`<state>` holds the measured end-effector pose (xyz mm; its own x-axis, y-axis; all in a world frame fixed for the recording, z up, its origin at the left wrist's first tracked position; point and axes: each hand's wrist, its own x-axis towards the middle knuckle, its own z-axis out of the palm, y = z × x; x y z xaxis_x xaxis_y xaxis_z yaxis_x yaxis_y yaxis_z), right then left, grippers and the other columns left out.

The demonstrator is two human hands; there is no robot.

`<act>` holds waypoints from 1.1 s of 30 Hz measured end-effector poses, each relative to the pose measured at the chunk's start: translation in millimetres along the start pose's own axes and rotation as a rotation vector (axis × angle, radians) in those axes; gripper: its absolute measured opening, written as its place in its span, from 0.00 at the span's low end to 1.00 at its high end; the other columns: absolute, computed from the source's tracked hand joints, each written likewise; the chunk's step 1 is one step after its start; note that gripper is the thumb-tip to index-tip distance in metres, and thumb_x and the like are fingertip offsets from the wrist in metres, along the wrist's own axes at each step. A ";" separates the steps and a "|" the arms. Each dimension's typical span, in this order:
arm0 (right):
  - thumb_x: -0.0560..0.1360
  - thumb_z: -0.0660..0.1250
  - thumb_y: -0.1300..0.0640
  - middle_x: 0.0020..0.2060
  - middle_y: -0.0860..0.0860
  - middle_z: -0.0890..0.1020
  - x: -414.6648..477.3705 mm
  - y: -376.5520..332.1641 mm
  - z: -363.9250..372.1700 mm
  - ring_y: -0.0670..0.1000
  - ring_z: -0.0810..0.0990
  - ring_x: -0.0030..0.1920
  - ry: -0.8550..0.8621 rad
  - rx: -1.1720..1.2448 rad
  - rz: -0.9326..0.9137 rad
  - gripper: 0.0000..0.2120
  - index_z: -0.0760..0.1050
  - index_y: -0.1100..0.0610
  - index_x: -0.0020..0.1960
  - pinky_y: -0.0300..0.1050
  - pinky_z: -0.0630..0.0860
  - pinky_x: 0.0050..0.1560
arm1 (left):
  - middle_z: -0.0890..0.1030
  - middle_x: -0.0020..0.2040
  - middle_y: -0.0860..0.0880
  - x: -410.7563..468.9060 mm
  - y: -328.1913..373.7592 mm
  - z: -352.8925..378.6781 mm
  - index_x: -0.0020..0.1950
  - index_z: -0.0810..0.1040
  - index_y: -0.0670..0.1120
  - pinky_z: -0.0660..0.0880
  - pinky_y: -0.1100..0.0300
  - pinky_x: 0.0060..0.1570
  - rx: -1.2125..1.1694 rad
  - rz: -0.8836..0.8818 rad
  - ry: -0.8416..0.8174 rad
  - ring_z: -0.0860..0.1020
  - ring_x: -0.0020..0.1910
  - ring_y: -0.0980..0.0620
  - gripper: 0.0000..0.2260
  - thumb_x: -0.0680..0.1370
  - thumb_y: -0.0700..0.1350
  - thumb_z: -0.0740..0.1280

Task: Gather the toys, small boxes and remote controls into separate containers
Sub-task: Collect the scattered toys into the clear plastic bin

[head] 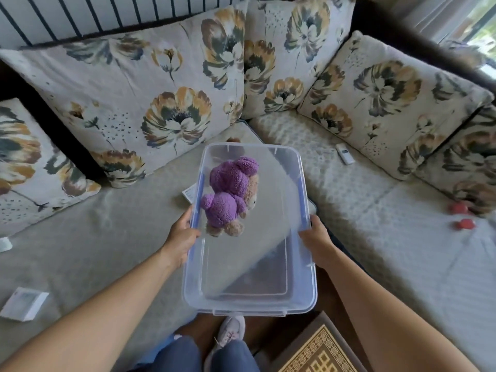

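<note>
A corner sofa with a pale quilted seat (362, 200) fills the view, its back lined with cream cushions (150, 84) printed with large ochre and dark grey flowers. Above the seat a person holds a clear rectangular plastic storage bin (249, 308) with blue side latches, long axis pointing away from them. The left hand (182, 232) has its grip closed over the bin's left rim just beside the blue latch; the right hand (315, 237) has its grip closed over the right rim at about the same place.

Inside the bin, in the far half and against the left wall, lies a purple fleece teddy bear with tan face and paws (230, 189).

A white remote control (345, 154) lies on the right seat near the cushions, well apart from the bin. Two small red toys (463, 216) sit farther right, near the seat's edge. A small white cardboard box (24, 304) rests on the left seat; its pale printed label is too blurred to read. Another white item (188, 194) peeks out from beneath the bin's left side.

A patterned gold and brown rug (319, 353) lies on the floor by the person's light shoe (230, 331).
</note>
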<state>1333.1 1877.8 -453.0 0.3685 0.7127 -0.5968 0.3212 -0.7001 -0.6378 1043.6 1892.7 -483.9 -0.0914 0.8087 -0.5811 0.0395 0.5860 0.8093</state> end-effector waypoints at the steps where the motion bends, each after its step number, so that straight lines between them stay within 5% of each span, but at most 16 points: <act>1: 0.74 0.56 0.70 0.45 0.53 0.78 8.4 -1.5 -6.5 0.53 0.77 0.40 0.009 0.005 0.003 0.22 0.68 0.58 0.66 0.40 0.72 0.34 | 0.58 0.77 0.50 7.7 4.3 8.2 0.78 0.55 0.46 0.60 0.51 0.72 0.006 0.003 -0.010 0.58 0.75 0.52 0.35 0.74 0.23 0.55; 4: 0.74 0.56 0.71 0.39 0.49 0.75 29.0 -10.8 -20.6 0.49 0.75 0.36 0.024 0.023 0.006 0.21 0.69 0.59 0.64 0.40 0.71 0.33 | 0.57 0.77 0.50 26.1 21.0 28.7 0.78 0.54 0.47 0.59 0.52 0.72 0.013 -0.002 -0.026 0.57 0.75 0.52 0.36 0.74 0.23 0.56; 9: 0.73 0.60 0.71 0.44 0.51 0.77 63.3 -18.2 -35.8 0.49 0.75 0.38 0.055 0.095 0.004 0.22 0.68 0.57 0.66 0.41 0.71 0.33 | 0.54 0.78 0.49 59.5 43.8 57.0 0.78 0.54 0.47 0.59 0.56 0.70 0.047 -0.018 -0.061 0.54 0.76 0.52 0.35 0.75 0.23 0.55; 17: 0.73 0.54 0.75 0.38 0.51 0.75 135.4 -11.8 -52.6 0.49 0.73 0.34 0.104 0.083 0.058 0.18 0.69 0.56 0.54 0.35 0.70 0.23 | 0.55 0.78 0.49 126.5 64.1 106.7 0.78 0.54 0.51 0.61 0.54 0.69 0.110 -0.031 -0.124 0.55 0.76 0.49 0.35 0.76 0.24 0.55; 24: 0.74 0.56 0.72 0.45 0.55 0.76 240.2 -9.0 -75.8 0.50 0.72 0.35 0.092 0.150 0.074 0.20 0.68 0.56 0.61 0.41 0.68 0.32 | 0.58 0.77 0.51 207.7 75.2 175.7 0.78 0.55 0.51 0.64 0.60 0.62 0.125 -0.032 -0.110 0.58 0.75 0.51 0.35 0.76 0.24 0.55; 29: 0.76 0.58 0.70 0.64 0.56 0.72 320.9 -5.7 -88.0 0.53 0.75 0.44 0.043 0.126 0.075 0.29 0.59 0.56 0.75 0.32 0.71 0.28 | 0.58 0.77 0.52 262.4 73.8 220.8 0.77 0.56 0.50 0.62 0.64 0.60 0.120 -0.039 -0.048 0.58 0.73 0.57 0.35 0.75 0.23 0.55; 33: 0.77 0.59 0.68 0.65 0.53 0.71 374.3 -3.0 -86.9 0.51 0.74 0.45 0.030 0.126 0.069 0.31 0.56 0.53 0.77 0.32 0.71 0.30 | 0.59 0.76 0.51 299.4 71.8 243.9 0.77 0.56 0.50 0.61 0.66 0.59 0.110 -0.030 -0.007 0.59 0.65 0.63 0.35 0.75 0.23 0.54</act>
<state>1545.8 2142.9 -632.1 0.4123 0.6599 -0.6281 0.1825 -0.7353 -0.6527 1261.7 2189.4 -620.6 -0.0869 0.7911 -0.6055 0.1459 0.6113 0.7778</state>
